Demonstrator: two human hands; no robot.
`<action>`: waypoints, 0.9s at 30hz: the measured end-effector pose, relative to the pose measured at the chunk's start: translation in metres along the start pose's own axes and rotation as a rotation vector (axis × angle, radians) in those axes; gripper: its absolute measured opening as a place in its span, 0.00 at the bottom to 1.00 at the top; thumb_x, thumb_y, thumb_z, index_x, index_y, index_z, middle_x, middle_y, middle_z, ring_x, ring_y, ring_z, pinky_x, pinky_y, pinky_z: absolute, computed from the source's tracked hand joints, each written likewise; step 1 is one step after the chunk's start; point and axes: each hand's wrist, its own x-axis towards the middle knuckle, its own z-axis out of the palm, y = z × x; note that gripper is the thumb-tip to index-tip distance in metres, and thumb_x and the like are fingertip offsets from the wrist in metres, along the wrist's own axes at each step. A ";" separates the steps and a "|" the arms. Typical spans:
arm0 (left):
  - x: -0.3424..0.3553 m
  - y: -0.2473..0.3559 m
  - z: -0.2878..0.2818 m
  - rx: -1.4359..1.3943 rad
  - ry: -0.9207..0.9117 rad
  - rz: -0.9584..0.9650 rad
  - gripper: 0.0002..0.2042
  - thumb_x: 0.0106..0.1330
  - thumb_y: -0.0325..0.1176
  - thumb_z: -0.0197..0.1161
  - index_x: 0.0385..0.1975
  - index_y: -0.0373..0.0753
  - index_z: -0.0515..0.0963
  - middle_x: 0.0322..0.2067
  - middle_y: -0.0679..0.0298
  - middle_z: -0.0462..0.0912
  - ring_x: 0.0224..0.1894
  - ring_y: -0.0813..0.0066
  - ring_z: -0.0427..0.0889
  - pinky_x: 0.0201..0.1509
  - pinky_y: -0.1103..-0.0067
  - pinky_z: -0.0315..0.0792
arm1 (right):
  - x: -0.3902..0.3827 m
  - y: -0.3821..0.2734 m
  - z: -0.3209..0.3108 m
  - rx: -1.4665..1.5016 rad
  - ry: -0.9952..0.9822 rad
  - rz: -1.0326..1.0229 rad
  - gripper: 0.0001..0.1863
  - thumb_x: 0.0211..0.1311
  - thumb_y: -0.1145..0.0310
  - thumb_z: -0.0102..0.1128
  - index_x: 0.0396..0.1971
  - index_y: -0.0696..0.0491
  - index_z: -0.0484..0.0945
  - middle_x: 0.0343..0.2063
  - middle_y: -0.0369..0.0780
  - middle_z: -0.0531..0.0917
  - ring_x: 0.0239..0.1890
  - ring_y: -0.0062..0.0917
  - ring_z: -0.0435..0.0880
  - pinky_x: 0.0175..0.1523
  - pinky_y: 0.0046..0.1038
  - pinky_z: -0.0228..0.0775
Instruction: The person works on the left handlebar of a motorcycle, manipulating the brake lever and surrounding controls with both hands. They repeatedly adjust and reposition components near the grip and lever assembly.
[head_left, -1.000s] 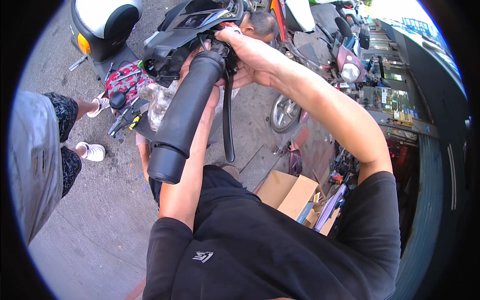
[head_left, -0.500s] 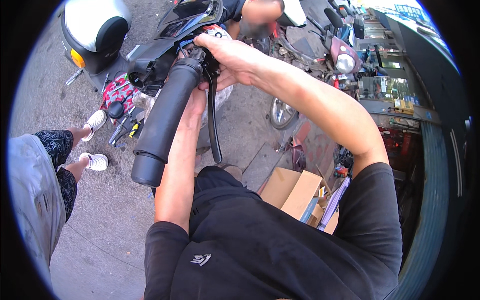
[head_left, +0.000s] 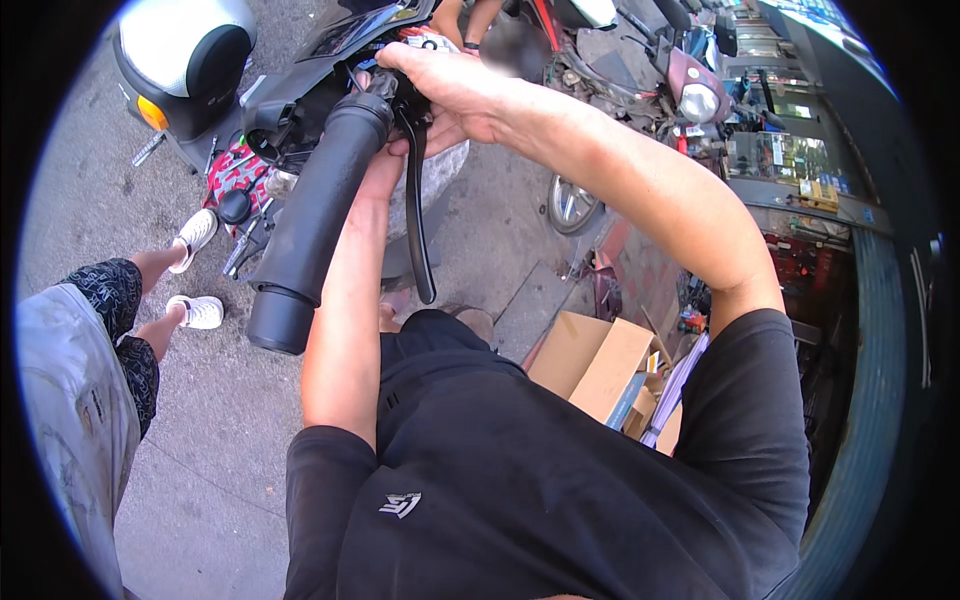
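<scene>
A scooter's handlebar, with a long black rubber grip point(head_left: 325, 215) angled toward me and a black brake lever point(head_left: 418, 215) beside it, fills the upper middle. My right hand point(head_left: 450, 95) is curled at the lever's mount point(head_left: 378, 88), thumb on top, fingers partly behind the lever. My left hand point(head_left: 378, 175) reaches up from below behind the grip; its fingers are mostly hidden there. A dark plastic handlebar cover point(head_left: 275, 130) surrounds the mount.
A co-worker's hands point(head_left: 455, 25) show beyond the handlebar. Another person point(head_left: 75, 370) stands left. A white-topped scooter box point(head_left: 180, 55), tools on red patterned cloth point(head_left: 235, 180), parked scooters point(head_left: 690, 95), a loose wheel point(head_left: 570, 205) and a cardboard box point(head_left: 570, 355) surround me.
The handlebar and both my hands have shifted up and left in the view. The co-worker's head has moved, and their forearms now show at the top behind the cover.
</scene>
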 end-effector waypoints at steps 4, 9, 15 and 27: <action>-0.002 0.002 -0.006 0.002 -0.111 0.046 0.12 0.67 0.41 0.65 0.42 0.40 0.81 0.38 0.64 0.84 0.37 0.73 0.78 0.31 0.78 0.69 | 0.000 -0.001 0.003 0.014 -0.014 -0.011 0.26 0.63 0.42 0.54 0.45 0.50 0.79 0.33 0.42 0.87 0.30 0.30 0.89 0.45 0.37 0.84; -0.012 -0.004 0.007 0.063 -0.089 0.166 0.16 0.66 0.43 0.65 0.45 0.40 0.81 0.43 0.62 0.83 0.41 0.73 0.77 0.33 0.77 0.70 | 0.004 0.003 0.002 0.035 0.002 -0.018 0.24 0.64 0.43 0.54 0.45 0.48 0.79 0.32 0.40 0.87 0.29 0.29 0.88 0.44 0.35 0.84; 0.001 -0.001 -0.016 0.057 -0.298 0.105 0.15 0.68 0.43 0.62 0.47 0.40 0.80 0.44 0.62 0.83 0.45 0.73 0.78 0.42 0.75 0.71 | 0.007 0.003 0.001 0.017 -0.008 -0.018 0.23 0.65 0.42 0.53 0.45 0.45 0.80 0.34 0.39 0.87 0.29 0.29 0.88 0.46 0.36 0.83; 0.004 0.001 -0.011 0.020 -0.198 0.038 0.11 0.72 0.41 0.61 0.45 0.41 0.79 0.43 0.64 0.83 0.46 0.73 0.79 0.52 0.74 0.73 | 0.004 -0.005 -0.001 0.022 -0.020 0.024 0.25 0.66 0.39 0.51 0.45 0.45 0.82 0.35 0.41 0.87 0.36 0.32 0.88 0.52 0.40 0.79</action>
